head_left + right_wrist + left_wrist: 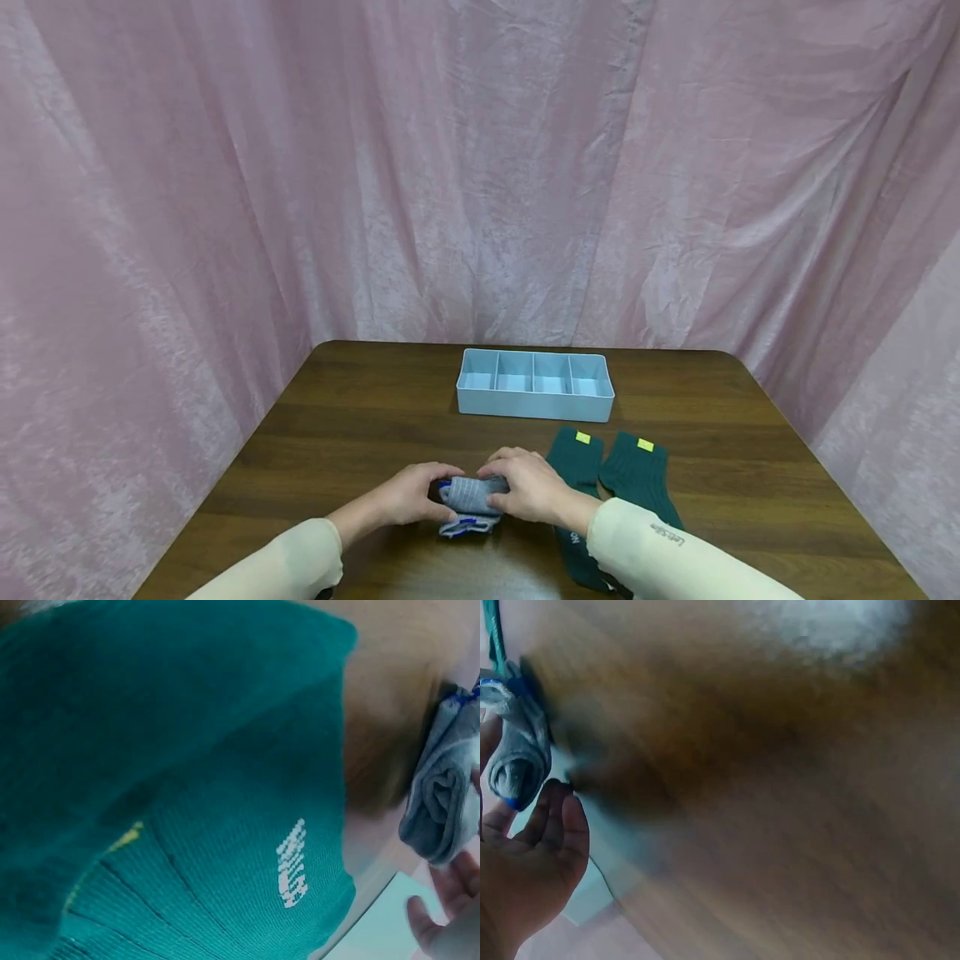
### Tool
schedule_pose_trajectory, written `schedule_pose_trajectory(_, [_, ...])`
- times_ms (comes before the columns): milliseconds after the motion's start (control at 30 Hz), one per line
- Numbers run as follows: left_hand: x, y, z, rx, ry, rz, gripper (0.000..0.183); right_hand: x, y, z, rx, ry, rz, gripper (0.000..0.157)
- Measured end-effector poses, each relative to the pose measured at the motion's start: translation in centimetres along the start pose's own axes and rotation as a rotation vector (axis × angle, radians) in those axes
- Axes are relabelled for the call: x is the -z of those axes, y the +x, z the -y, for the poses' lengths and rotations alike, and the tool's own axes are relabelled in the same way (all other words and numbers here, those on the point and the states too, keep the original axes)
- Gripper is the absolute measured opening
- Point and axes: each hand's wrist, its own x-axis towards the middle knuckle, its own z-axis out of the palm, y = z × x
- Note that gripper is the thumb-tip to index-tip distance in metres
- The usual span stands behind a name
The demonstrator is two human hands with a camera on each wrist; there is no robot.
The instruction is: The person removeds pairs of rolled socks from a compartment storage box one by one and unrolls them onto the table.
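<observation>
A pair of grey socks (471,495) with blue trim lies partly rolled up on the table, a flat end sticking out on the near side. My left hand (405,497) holds the roll's left end between thumb and curved fingers. At the right end, my right hand (528,487) grips it with thumb and fingers. In the left wrist view the coiled end of the grey socks (517,776) shows beside the fingers (574,825). The right wrist view shows the other spiral end of the socks (439,799), close to the fingertips.
Two dark green socks (576,458) with yellow labels lie flat to the right, partly under my right forearm. Behind stands a light blue box (536,406) with several compartments. The wooden table (360,408) ends at pink curtains (480,167).
</observation>
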Motion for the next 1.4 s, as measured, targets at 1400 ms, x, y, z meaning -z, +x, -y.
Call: schedule_pose_trajectory(1400, [-1.1, -2.4, 0.4, -0.068, 0.019, -0.219, 0.033, -0.4, 0.9, -0.5, -0.063, 0.112, 0.068, 0.026])
